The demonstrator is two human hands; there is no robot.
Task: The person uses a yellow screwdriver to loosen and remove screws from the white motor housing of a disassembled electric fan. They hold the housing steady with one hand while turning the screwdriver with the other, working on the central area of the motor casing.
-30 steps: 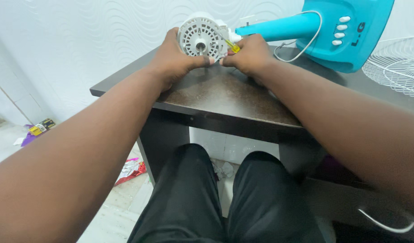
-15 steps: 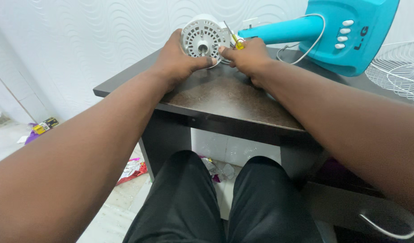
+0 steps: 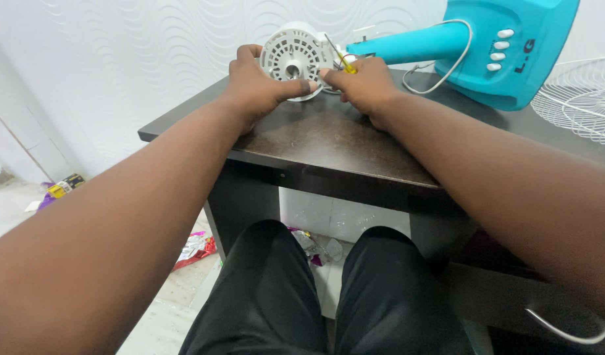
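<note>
Head view, upper middle of frame: the left hand (image 3: 260, 82) grips the white fan motor housing (image 3: 294, 54), bracing it upright on the tabletop (image 3: 335, 141), so the right hand (image 3: 365, 84), clenched around a yellow-handled screwdriver (image 3: 342, 60), can reach it beside the teal fan stand (image 3: 486, 46).

yellow-black packet (image 3: 65, 186) | floor, far left | red-silver wrapper (image 3: 194, 250) | under table

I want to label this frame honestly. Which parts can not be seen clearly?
- Screwdriver: head view; only a yellow bit shows, the right hand hides its tip.
- Fan motor housing: lower edge behind the left hand.
- Wire fan grille: cut off by the right edge.
</note>
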